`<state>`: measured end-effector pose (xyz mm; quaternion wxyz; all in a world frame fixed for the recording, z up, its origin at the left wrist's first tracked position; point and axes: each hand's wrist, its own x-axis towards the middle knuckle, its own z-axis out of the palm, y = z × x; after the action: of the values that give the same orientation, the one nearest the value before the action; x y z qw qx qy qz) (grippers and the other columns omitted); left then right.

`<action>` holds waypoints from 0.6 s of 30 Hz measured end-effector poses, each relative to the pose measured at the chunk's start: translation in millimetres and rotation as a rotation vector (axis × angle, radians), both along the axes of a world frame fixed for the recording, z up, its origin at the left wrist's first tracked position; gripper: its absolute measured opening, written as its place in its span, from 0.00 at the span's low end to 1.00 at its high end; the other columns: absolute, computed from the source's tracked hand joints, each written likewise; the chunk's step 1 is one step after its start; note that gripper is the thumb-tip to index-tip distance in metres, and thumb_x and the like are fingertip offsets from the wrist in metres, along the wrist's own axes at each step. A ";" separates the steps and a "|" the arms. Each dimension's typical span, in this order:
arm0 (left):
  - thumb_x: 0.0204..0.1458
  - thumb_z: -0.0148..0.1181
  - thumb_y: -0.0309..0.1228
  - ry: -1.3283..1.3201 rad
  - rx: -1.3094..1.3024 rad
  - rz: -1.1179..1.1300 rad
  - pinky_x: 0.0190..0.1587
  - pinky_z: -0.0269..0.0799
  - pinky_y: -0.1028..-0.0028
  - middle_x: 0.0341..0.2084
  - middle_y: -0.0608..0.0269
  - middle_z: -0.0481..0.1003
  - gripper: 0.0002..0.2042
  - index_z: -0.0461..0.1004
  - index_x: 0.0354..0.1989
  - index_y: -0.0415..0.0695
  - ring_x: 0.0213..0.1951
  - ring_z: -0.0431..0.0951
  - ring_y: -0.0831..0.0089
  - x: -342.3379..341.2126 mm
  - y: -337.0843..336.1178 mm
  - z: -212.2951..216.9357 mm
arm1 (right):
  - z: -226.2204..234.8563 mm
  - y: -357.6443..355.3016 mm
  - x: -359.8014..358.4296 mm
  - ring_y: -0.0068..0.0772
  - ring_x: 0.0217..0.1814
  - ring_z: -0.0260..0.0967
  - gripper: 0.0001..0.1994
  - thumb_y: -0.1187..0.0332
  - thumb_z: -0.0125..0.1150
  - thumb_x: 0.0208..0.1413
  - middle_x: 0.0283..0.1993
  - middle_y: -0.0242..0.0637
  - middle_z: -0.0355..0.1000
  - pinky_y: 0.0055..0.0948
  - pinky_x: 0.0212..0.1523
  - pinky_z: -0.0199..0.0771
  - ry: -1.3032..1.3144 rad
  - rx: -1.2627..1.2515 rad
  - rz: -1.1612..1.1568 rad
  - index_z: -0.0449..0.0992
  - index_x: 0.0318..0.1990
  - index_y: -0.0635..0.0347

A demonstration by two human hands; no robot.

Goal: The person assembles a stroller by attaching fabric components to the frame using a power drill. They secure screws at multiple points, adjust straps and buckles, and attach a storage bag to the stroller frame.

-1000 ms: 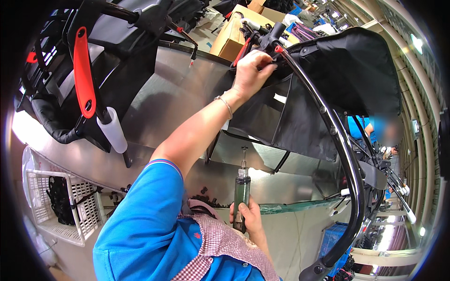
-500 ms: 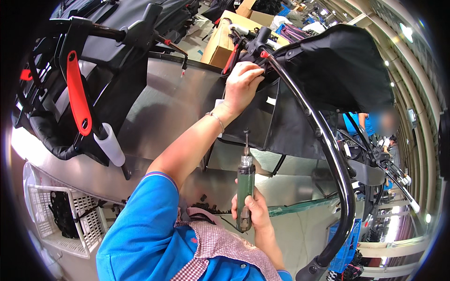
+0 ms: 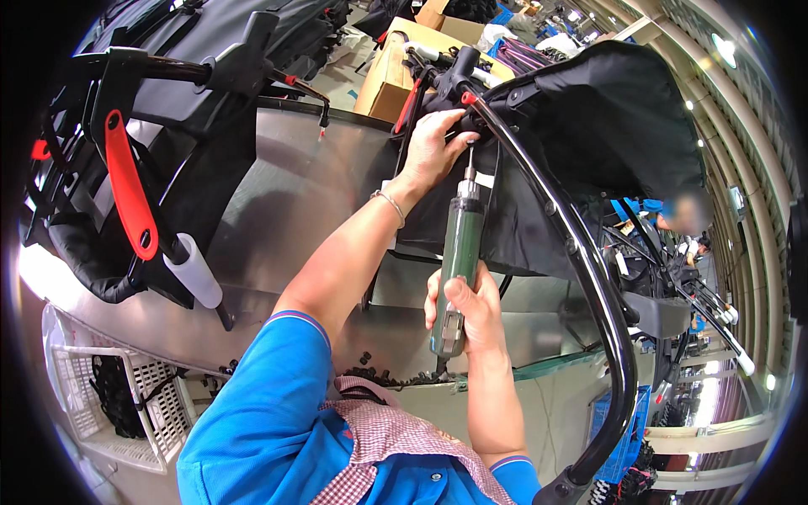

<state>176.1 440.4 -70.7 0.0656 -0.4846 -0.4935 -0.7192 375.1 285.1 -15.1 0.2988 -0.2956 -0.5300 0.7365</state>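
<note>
My right hand (image 3: 468, 307) is wrapped round a green power screwdriver (image 3: 463, 240) and holds it pointing away from me. Its bit reaches up to the fingertips of my left hand (image 3: 437, 150). Those fingers are bent, thumb and forefinger at the black frame joint; whatever lies between them is too small to make out. The joint belongs to a stroller frame (image 3: 551, 198) of glossy black tube with a red part near its hub. Black fabric (image 3: 610, 126) hangs from that frame on the right.
A shiny metal worktop (image 3: 299, 181) spreads beneath. Another black stroller frame with a red lever (image 3: 130, 185) stands at left. Small black parts (image 3: 370, 374) line the near edge. A white crate (image 3: 151, 396) sits lower left, a cardboard box (image 3: 391, 80) behind. Another person (image 3: 673, 215) works far right.
My right hand has raised the screwdriver up and away from me, bringing its bit to my left fingertips. My left hand has stayed at the joint, its thumb slightly lower.
</note>
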 end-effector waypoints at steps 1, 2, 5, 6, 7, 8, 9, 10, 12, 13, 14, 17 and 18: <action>0.43 0.71 0.30 -0.004 -0.017 -0.010 0.49 0.73 0.65 0.40 0.51 0.78 0.20 0.75 0.46 0.38 0.43 0.78 0.56 -0.5 0.2 -0.5 | -0.1 4.8 -1.7 0.29 0.22 0.71 0.25 0.55 0.73 0.48 0.29 0.39 0.70 0.29 0.22 0.75 -0.038 0.011 0.012 0.64 0.40 0.63; 0.43 0.70 0.29 -0.009 -0.034 -0.020 0.49 0.73 0.66 0.39 0.51 0.78 0.20 0.75 0.46 0.38 0.43 0.78 0.56 -0.4 0.0 -1.3 | -1.2 10.5 -1.9 0.29 0.22 0.71 0.26 0.52 0.72 0.48 0.29 0.38 0.70 0.28 0.21 0.75 -0.076 0.022 0.024 0.66 0.39 0.64; 0.42 0.70 0.25 -0.016 -0.007 -0.025 0.49 0.75 0.68 0.39 0.51 0.78 0.19 0.75 0.45 0.38 0.43 0.79 0.56 -2.0 5.1 -4.3 | 1.8 17.9 -5.7 0.27 0.22 0.71 0.25 0.50 0.72 0.47 0.27 0.37 0.70 0.27 0.21 0.75 -0.109 -0.003 0.032 0.70 0.32 0.65; 0.41 0.70 0.25 -0.033 0.005 -0.036 0.49 0.75 0.68 0.39 0.51 0.78 0.19 0.76 0.44 0.38 0.43 0.79 0.56 -0.9 5.6 -5.4 | 1.5 18.2 -6.2 0.27 0.21 0.71 0.23 0.53 0.73 0.47 0.26 0.37 0.70 0.27 0.21 0.74 -0.094 -0.029 0.020 0.71 0.31 0.65; 0.41 0.70 0.24 -0.049 0.017 -0.046 0.49 0.75 0.68 0.40 0.51 0.78 0.19 0.76 0.44 0.38 0.43 0.79 0.56 -0.1 6.3 -6.4 | 1.3 18.5 -6.5 0.26 0.20 0.70 0.21 0.56 0.73 0.48 0.25 0.36 0.70 0.26 0.20 0.74 -0.080 -0.054 0.008 0.71 0.30 0.65; 0.40 0.69 0.23 -0.060 0.005 -0.041 0.49 0.75 0.68 0.40 0.51 0.78 0.19 0.76 0.44 0.39 0.43 0.79 0.55 0.0 7.1 -7.1 | 1.9 19.9 -7.5 0.26 0.20 0.70 0.22 0.54 0.73 0.47 0.24 0.36 0.70 0.26 0.21 0.74 -0.091 -0.050 0.015 0.72 0.30 0.65; 0.40 0.69 0.22 -0.056 0.007 -0.031 0.49 0.75 0.68 0.40 0.51 0.78 0.19 0.76 0.44 0.39 0.43 0.79 0.56 0.3 6.2 -7.1 | 1.5 21.7 -7.9 0.26 0.20 0.70 0.22 0.54 0.73 0.47 0.23 0.36 0.70 0.26 0.21 0.74 -0.084 -0.058 0.022 0.72 0.30 0.65; 0.40 0.69 0.22 -0.052 0.009 -0.021 0.49 0.75 0.69 0.40 0.52 0.78 0.20 0.76 0.45 0.38 0.42 0.79 0.57 0.3 5.1 -7.1 | 0.8 23.6 -8.3 0.26 0.20 0.70 0.22 0.53 0.73 0.47 0.23 0.37 0.70 0.26 0.21 0.74 -0.077 -0.066 0.029 0.72 0.29 0.65; 0.40 0.68 0.21 -0.094 0.009 -0.078 0.49 0.75 0.70 0.40 0.53 0.78 0.20 0.75 0.45 0.38 0.42 0.80 0.62 -0.1 2.7 -6.1 | 0.9 25.3 -10.2 0.25 0.20 0.70 0.23 0.51 0.73 0.47 0.22 0.37 0.70 0.25 0.21 0.74 -0.084 -0.059 0.027 0.73 0.29 0.65; 0.40 0.68 0.21 -0.139 0.006 -0.144 0.49 0.74 0.72 0.40 0.55 0.78 0.20 0.75 0.45 0.38 0.42 0.80 0.65 -0.6 1.2 -5.2 | -0.5 24.5 -11.1 0.25 0.20 0.70 0.23 0.51 0.73 0.47 0.22 0.37 0.70 0.25 0.21 0.74 -0.079 -0.062 0.017 0.73 0.29 0.65; 0.40 0.68 0.20 -0.185 0.003 -0.210 0.49 0.74 0.73 0.39 0.56 0.78 0.20 0.75 0.46 0.38 0.42 0.80 0.68 -1.4 -0.4 -4.7 | -2.9 23.0 -12.5 0.25 0.20 0.70 0.23 0.51 0.73 0.47 0.22 0.37 0.71 0.25 0.21 0.75 -0.073 -0.065 0.006 0.73 0.29 0.65; 0.45 0.68 0.21 -0.539 -0.114 -0.792 0.53 0.69 0.76 0.44 0.64 0.77 0.23 0.74 0.52 0.38 0.46 0.74 0.77 -14.6 -15.1 1.6 | -2.1 23.0 -11.0 0.28 0.20 0.71 0.28 0.50 0.73 0.47 0.24 0.37 0.70 0.27 0.21 0.75 -0.051 -0.072 0.013 0.67 0.41 0.64; 0.48 0.68 0.26 -0.574 -0.155 -0.836 0.55 0.67 0.76 0.47 0.64 0.76 0.24 0.72 0.55 0.38 0.48 0.74 0.76 -22.5 -24.2 7.8 | -4.4 25.1 -9.4 0.30 0.21 0.71 0.36 0.50 0.73 0.46 0.27 0.38 0.69 0.28 0.20 0.75 -0.047 -0.086 0.033 0.60 0.54 0.63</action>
<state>153.6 416.2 -62.9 -0.4017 -0.4272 -0.3074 -0.7494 365.7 310.2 -19.5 0.2612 -0.3166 -0.5096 0.7562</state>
